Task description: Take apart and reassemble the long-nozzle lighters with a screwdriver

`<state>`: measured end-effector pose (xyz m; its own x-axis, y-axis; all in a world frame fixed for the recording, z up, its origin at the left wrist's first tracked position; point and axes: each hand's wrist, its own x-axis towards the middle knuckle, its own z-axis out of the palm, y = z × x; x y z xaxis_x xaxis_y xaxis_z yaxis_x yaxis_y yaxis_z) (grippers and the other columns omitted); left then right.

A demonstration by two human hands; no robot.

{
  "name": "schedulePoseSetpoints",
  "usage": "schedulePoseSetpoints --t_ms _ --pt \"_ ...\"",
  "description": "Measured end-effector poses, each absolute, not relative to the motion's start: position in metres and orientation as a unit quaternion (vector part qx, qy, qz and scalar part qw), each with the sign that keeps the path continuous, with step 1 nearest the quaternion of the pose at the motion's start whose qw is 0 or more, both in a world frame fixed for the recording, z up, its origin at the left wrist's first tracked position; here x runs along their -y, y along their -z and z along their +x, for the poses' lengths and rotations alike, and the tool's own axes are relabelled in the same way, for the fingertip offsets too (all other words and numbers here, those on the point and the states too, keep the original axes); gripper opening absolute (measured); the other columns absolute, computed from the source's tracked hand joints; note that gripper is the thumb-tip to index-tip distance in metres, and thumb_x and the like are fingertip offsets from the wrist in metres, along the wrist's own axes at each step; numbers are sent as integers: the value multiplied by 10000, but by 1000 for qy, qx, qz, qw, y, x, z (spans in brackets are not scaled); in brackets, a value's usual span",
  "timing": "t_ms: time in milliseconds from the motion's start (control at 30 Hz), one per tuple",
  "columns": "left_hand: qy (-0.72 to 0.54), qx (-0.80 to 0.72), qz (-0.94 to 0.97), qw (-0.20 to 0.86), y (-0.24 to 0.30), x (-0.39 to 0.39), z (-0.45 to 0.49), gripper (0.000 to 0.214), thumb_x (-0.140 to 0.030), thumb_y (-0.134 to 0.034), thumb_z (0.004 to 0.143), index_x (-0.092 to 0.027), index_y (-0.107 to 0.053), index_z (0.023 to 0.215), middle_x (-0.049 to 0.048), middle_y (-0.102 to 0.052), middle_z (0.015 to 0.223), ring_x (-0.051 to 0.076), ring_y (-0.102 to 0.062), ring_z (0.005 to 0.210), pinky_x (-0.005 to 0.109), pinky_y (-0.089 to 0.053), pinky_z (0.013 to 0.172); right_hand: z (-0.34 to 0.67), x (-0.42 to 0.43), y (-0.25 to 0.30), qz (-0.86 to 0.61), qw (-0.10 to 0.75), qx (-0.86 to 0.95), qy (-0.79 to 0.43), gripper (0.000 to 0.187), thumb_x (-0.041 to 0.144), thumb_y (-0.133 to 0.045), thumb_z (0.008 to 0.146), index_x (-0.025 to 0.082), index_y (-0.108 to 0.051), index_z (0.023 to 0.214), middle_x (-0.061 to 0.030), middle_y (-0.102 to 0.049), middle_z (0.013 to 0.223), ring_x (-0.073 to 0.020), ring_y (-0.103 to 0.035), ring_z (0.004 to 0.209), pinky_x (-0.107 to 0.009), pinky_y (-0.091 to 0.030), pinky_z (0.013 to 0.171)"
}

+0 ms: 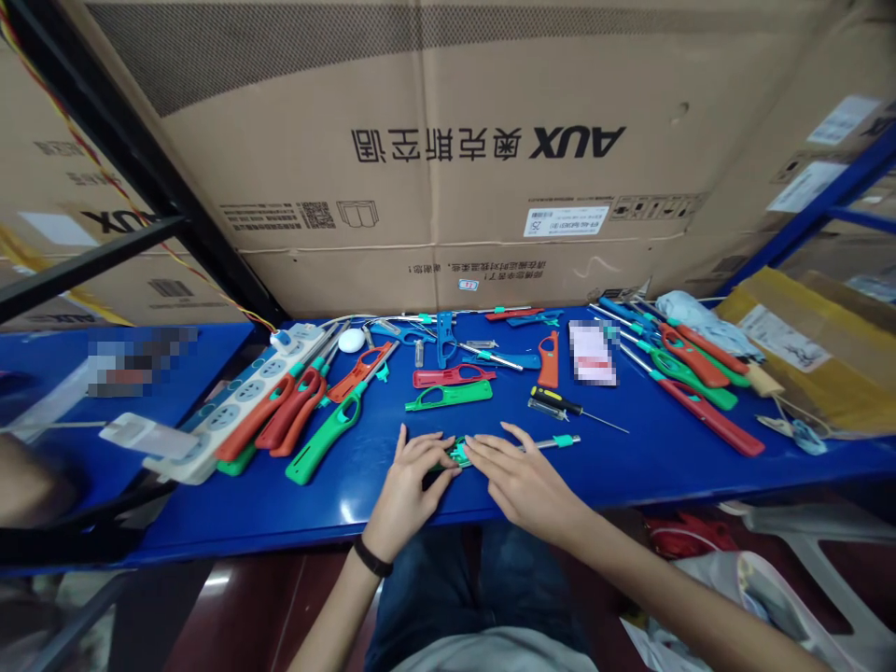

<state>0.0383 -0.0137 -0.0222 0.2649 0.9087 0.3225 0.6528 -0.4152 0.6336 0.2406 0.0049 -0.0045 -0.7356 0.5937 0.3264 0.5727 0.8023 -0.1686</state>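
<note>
Near the front edge of the blue table, a long-nosed green lighter (460, 454) lies between my hands, its metal tube (558, 441) pointing right. My left hand (406, 485) pinches its handle end with thumb and fingers. On the trigger area, the fingers of my right hand (525, 485) are closed and pressed down, hiding much of the lighter's middle. Just beyond them are a loose green half-shell (449, 396) and a red half-shell (454, 375). A yellow-and-black screwdriver (556, 400) rests to the right, beside a clear fuel tank (547, 409).
Several lighters (326, 436) lean on a white power strip (234, 401) at left. More lighters (710, 415) lie at right, by a yellow-taped carton (812, 350). Blue lighter parts (446, 338) and a white round object (351, 340) lie farther back. Large cardboard (476, 84) stands behind.
</note>
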Motion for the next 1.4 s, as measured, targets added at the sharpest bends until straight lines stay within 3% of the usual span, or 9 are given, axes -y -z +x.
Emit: schedulePoseSetpoints --t_ms 133,333,567,867,1133,1300,1400 --pt "-330 -508 772 191 22 14 39 72 -175 -600 829 -219 -619 775 51 -697 1054 240 -599 1090 643 -162 1090 236 5 21 -308 160 937 41 456 78 -391 868 84 -484 1314 -139 -548 1326 -221 -448 1282 -509 -301 1084" --pt "-325 -507 775 193 21 14 38 73 -175 -585 841 -220 -613 790 51 -692 1062 234 -591 1103 629 -162 1098 227 5 31 -317 162 929 96 426 70 -376 873 46 -523 1272 -164 -561 1304 -245 -453 1279 -513 -341 1060" --pt "-329 -512 778 157 23 15 40 71 -264 -646 817 -215 -602 846 55 -684 1076 233 -603 1072 627 -186 1093 229 -5 8 -340 150 929 -2 384 159 -471 870 117 -580 1236 -122 -560 1315 -249 -466 1270 -532 -279 1105" --pt "-347 -475 807 52 18 21 45 104 -201 -549 883 -231 -641 921 25 -687 988 176 -641 949 591 -165 1129 236 -18 8 -343 284 892 -73 163 246 -575 892 236 -685 1012 -46 -673 1163 -203 -610 1072 -419 -427 985" --pt "-361 -482 796 57 11 15 44 90 -229 -554 885 -226 -641 865 0 -697 908 155 -652 881 557 -192 1126 228 -27 16 -309 334 885 -101 106 231 -612 870 214 -675 953 -51 -717 1010 -198 -630 980 -377 -465 881" --pt "-332 -527 779 68 3 -13 35 168 -312 -528 898 -235 -647 808 -9 -709 879 154 -653 846 468 -280 1092 227 -30 23 -307 394 860 -108 63 217 -600 878 203 -661 887 -29 -728 877 -179 -645 861 -351 -465 803" --pt "-273 -652 706 41 -7 -53 23 201 -345 -512 893 -227 -652 808 3 -704 842 174 -643 821 367 -441 921 228 -31 25 -290 411 859 -98 83 212 -590 889 209 -662 930 -22 -735 906 -173 -650 858 -353 -457 813"
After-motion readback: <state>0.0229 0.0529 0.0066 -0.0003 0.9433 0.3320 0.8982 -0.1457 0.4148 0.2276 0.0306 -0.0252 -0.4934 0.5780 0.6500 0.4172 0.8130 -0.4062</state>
